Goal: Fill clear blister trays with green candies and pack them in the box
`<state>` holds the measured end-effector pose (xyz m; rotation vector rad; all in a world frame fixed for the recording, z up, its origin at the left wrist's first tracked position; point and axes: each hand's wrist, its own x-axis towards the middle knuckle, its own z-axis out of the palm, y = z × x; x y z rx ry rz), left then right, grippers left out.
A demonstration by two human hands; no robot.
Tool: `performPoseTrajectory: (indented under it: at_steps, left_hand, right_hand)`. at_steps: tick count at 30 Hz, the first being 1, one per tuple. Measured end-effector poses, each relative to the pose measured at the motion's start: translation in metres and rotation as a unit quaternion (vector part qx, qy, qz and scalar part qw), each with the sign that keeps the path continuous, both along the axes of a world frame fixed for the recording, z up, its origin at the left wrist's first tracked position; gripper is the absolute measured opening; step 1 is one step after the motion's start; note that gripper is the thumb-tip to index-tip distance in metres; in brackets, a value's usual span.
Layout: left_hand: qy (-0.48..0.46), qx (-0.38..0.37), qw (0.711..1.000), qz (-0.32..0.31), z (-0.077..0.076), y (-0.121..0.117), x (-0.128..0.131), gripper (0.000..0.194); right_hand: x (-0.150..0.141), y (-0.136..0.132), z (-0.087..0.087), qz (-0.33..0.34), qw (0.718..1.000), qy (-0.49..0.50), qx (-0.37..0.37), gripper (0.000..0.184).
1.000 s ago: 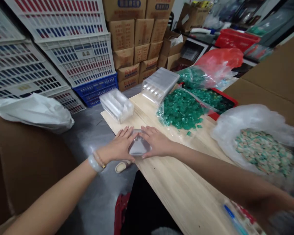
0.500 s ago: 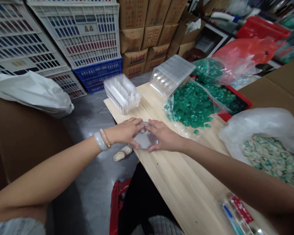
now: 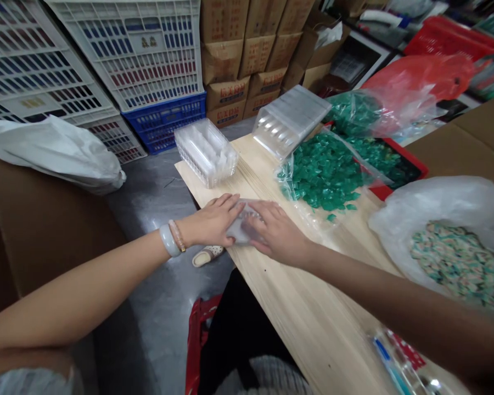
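A clear plastic box [image 3: 239, 235] lies on the wooden table near its left edge, between my two hands. My left hand [image 3: 214, 220] has fingers and thumb around the box's left side. My right hand [image 3: 283, 235] reaches over the right side, its fingers on the top and slightly blurred. Both hands cover much of the box, so its contents are hard to make out. Just beyond stands a stack of clear plastic containers [image 3: 206, 151]. Another stack of clear plastic pieces [image 3: 292, 120] leans farther right, beside a heap of green pieces [image 3: 321, 173].
On the right, a white plastic bag [image 3: 403, 214] holds small multicoloured pieces [image 3: 456, 252]. A blue pen [image 3: 385, 354] lies near the table's front. Crates [image 3: 127, 55] and cardboard cartons [image 3: 230, 60] stand behind. At the left is a brown carton [image 3: 45, 230] with a white sack [image 3: 53, 156].
My right hand has shifted from the box's right edge farther over its top. My left hand keeps its hold on the left side. The view has moved slightly.
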<state>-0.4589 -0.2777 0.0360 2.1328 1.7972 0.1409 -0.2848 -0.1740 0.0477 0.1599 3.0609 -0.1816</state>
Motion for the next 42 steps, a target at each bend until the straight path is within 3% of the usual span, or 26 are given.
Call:
performPoseTrajectory:
  at_steps: [2,5,7,10,12,17,20,22,24,26,29,31,33,38,42]
  left_hand:
    - [0.005,0.008,1.0,0.01,-0.002,-0.002,0.002,0.089]
    - [0.002,0.039,0.999,0.012,-0.002,-0.006,0.006,0.087]
    - [-0.006,0.081,0.997,0.005,0.001,-0.009,0.01,0.072]
    - [-0.045,0.138,0.989,-0.022,0.01,-0.01,0.013,0.032]
    - [-0.093,0.154,0.983,-0.029,0.02,-0.006,0.011,0.014]
    - [-0.214,0.118,0.97,-0.006,0.06,0.009,0.008,0.012]
    - [-0.255,0.115,0.96,-0.019,0.089,-0.003,0.024,0.014]
    - [-0.261,0.119,0.958,-0.016,0.097,-0.022,0.045,0.021]
    - [-0.256,0.113,0.96,0.002,0.085,-0.04,0.071,0.048]
    - [-0.247,0.091,0.965,0.015,0.056,-0.05,0.097,0.055]
    - [-0.218,0.057,0.973,-0.039,0.003,-0.046,0.133,0.041]
    - [-0.192,0.039,0.976,-0.095,-0.022,-0.035,0.15,0.023]
    - [-0.174,0.019,0.975,-0.136,-0.031,-0.025,0.157,0.015]
    - [-0.18,-0.007,0.965,-0.189,-0.025,-0.006,0.154,0.012]
    - [-0.215,-0.026,0.95,-0.224,-0.027,0.003,0.152,0.014]
  right_hand:
    - [0.0,-0.013,0.005,0.015,0.999,-0.047,0.019,0.022]
    - [-0.005,-0.025,0.009,0.031,0.99,-0.131,0.032,0.019]
    - [-0.008,-0.028,0.011,0.056,0.986,-0.15,0.044,0.022]
    - [-0.01,-0.021,0.019,0.072,0.989,-0.115,0.055,0.024]
    - [-0.011,-0.011,0.026,0.05,0.995,-0.067,0.051,0.023]
    - [-0.003,0.005,0.056,0.003,0.999,0.053,0.007,0.021]
    - [0.032,-0.01,0.078,-0.006,0.991,0.133,0.002,0.02]
    - [0.072,-0.03,0.08,-0.006,0.99,0.141,-0.016,0.02]
    - [0.117,-0.053,0.062,-0.025,0.994,0.099,-0.047,0.021]
    - [0.155,-0.071,0.026,-0.094,0.994,0.032,-0.035,0.023]
    - [0.19,-0.086,-0.032,-0.127,0.992,-0.02,-0.015,0.022]
    - [0.198,-0.086,-0.054,-0.158,0.987,-0.023,-0.023,0.022]
    - [0.198,-0.081,-0.058,-0.182,0.982,-0.03,-0.048,0.022]
    - [0.189,-0.063,-0.036,-0.158,0.972,-0.09,-0.148,0.024]
    - [0.184,-0.051,-0.03,-0.142,0.961,-0.13,-0.201,0.023]
